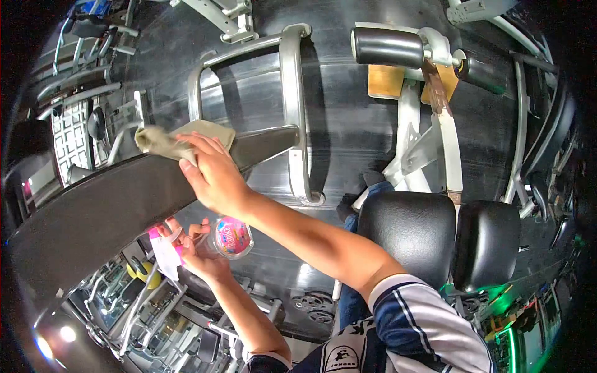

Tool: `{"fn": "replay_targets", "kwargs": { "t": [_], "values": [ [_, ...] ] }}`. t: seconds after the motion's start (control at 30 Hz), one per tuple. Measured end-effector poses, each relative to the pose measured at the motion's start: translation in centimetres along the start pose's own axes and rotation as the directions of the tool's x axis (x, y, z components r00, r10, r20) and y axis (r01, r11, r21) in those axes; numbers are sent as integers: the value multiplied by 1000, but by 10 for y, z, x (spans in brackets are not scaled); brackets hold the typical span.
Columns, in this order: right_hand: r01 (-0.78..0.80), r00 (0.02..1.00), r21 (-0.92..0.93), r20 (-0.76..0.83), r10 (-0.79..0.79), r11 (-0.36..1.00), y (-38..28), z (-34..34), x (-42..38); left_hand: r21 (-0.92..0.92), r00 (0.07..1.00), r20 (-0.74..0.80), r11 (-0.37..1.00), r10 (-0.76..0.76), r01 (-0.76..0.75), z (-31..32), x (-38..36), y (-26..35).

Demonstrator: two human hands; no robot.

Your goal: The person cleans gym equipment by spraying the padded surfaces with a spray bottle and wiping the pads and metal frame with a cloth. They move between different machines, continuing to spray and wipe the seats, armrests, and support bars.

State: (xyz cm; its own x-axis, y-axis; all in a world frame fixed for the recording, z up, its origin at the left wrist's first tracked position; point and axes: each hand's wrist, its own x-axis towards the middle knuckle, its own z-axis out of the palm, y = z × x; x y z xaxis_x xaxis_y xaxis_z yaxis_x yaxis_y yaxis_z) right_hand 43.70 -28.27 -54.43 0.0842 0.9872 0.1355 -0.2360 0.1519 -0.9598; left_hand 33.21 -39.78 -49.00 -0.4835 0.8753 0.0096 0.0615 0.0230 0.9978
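Observation:
My right hand (214, 180) presses a folded olive-beige cloth (163, 142) onto the top of a long dark padded bench (106, 199). Its fingers lie over the cloth, and part of the cloth bunches up past the fingertips. Lower down, beside the bench's near edge, my left hand (202, 255) is wrapped round a spray bottle (234, 237). The bottle is clear with a pink label, and a white and pink spray head (165, 253) shows at the fingers. Part of the bottle is hidden by the hand.
A silver tubular frame (291, 93) stands beyond the bench's narrow end. To the right is a machine with black roller pads (388, 48) and a black seat (407, 233). Weight plates (314, 306) lie on the dark floor. More gym equipment lines both sides.

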Motion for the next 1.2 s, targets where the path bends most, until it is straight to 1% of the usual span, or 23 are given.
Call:
{"fn": "replay_targets", "kwargs": {
  "t": [0.1, 0.13, 0.2, 0.27, 0.33, 0.4, 0.47, 0.5, 0.53, 0.57, 0.6, 0.63, 0.67, 0.7, 0.73, 0.77, 0.87, 0.93, 0.97, 1.03, 1.07, 1.13, 1.2],
  "values": [
    [85, 996, -91, 1, -86, 992, 15, -1, -2, 5, 1000, 3, 1000, -2, 2, 9, -3, 5],
    [87, 996, -88, -5, -88, 992, 21, -4, -2, 23, 1000, 8, 1000, -6, 5, 10, -4, 6],
    [-84, 989, -141, 109, 100, 986, 39, -17, -5, 2, 999, 38, 1000, -5, 5, 0, -1, 4],
    [-247, 964, -119, -132, 231, 962, 84, -19, -21, 40, 999, 39, 999, -12, 11, 3, -1, 3],
    [-530, 848, -176, -90, 523, 829, 129, -44, -41, 36, 998, 60, 999, -5, 3, -3, 1, -1],
    [-586, 808, -354, -183, 560, 729, 168, -51, -67, 129, 999, 44, 992, -7, 1, -13, 2, -10],
    [-627, 779, -248, -220, 588, 738, 133, -39, -57, 68, 999, 31, 997, -25, 23, -14, 3, -16],
    [-536, 840, -205, -223, 494, 819, 113, -29, -48, 87, 1000, 22, 996, -1, -1, -5, 3, -11],
    [-425, 902, -262, -202, 382, 866, 88, -19, -36, 110, 1000, 13, 994, 23, -24, 0, 5, -7],
    [-286, 951, -214, -179, 251, 934, 48, -8, -27, 176, 997, 1, 981, 80, -79, 3, 8, -8],
    [-151, 986, -97, -80, 143, 984, 23, 4, -18, 168, 997, 0, 982, 82, -81, 2, 9, -9],
    [21, 997, -25, -71, -23, 999, -10, 14, -15, 175, 996, 6, 981, 88, -88, 0, 9, -9],
    [192, 979, 49, -74, -188, 980, -32, 21, -16, 182, 995, 13, 979, 94, -95, -2, 10, -9],
    [199, 978, 48, -73, -195, 979, -31, 24, -17, 241, 990, 69, 961, 123, -136, -4, 14, -7],
    [321, 944, -129, -34, -327, 938, -24, 26, -19, 239, 989, 70, 960, 130, -143, -3, 15, -3],
    [434, 894, -296, 24, -447, 851, -19, 28, -21, 258, 990, 76, 957, 116, -132, 1, 13, 2],
    [157, 987, -192, -10, -162, 969, -9, 19, -37, 241, 991, 104, 965, 78, -101, -2, 12, 5],
    [83, 993, -199, -69, -98, 976, 9, 9, -54, 255, 982, 117, 951, 151, -176, -1, 15, -1],
    [89, 991, -202, -81, -107, 975, 18, 2, -63, 231, 983, 100, 958, 151, -171, 2, 14, 0],
    [-139, 990, -222, 6, 144, 965, 29, -14, -76, 246, 981, 122, 953, 148, -175, -4, 19, -4],
    [-141, 990, -227, -6, 143, 964, 35, -17, -76, 272, 982, 129, 948, 137, -168, -6, 18, -6],
    [-67, 998, -198, -24, 64, 978, 43, -20, -67, 255, 984, 108, 953, 141, -164, 2, 14, -2],
    [-51, 999, -203, -18, 49, 978, 48, -20, -63, 304, 971, 124, 923, 206, -235, -5, 18, -6]
  ]
}}
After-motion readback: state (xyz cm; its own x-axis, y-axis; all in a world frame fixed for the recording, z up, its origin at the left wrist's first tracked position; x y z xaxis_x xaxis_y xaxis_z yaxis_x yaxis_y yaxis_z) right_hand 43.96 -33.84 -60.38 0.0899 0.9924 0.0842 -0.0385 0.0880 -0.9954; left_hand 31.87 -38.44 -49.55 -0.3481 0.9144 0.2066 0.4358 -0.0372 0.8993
